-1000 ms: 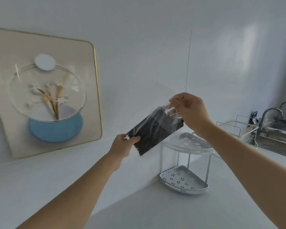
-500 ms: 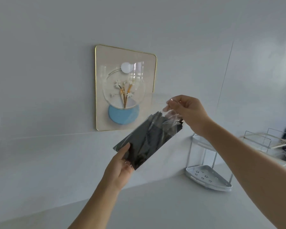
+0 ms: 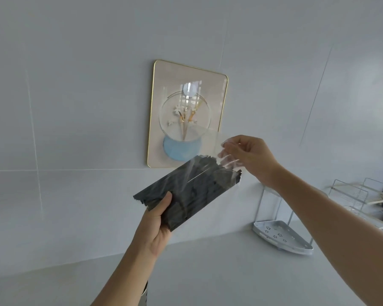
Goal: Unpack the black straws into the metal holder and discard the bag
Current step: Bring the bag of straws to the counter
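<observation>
Between both hands, left [image 3: 157, 219] grips bagged black straws [image 3: 186, 193]; right [image 3: 250, 155] pinches the bag [image 3: 210, 140].

The straws [image 3: 186, 193] are matte black, a dark bundle inside a clear, glossy bag [image 3: 210, 151] that catches pale streaks of light. On the far wall [image 3: 75, 107], pale grey-white tiles with thin lighter seams, hangs a cream picture [image 3: 186, 113] edged in a thin gold frame; it shows a transparent round bowl with white and orange stems above a sky-blue base, and a small white disc at the top. The counter [image 3: 219, 272] is light grey. To the right, the corner shelf [image 3: 283, 236] is white, its tray dotted with small flower-like clusters of holes. Further right, a wire rack [image 3: 349, 195] is cream-white, with something dark blue-black behind it.
</observation>
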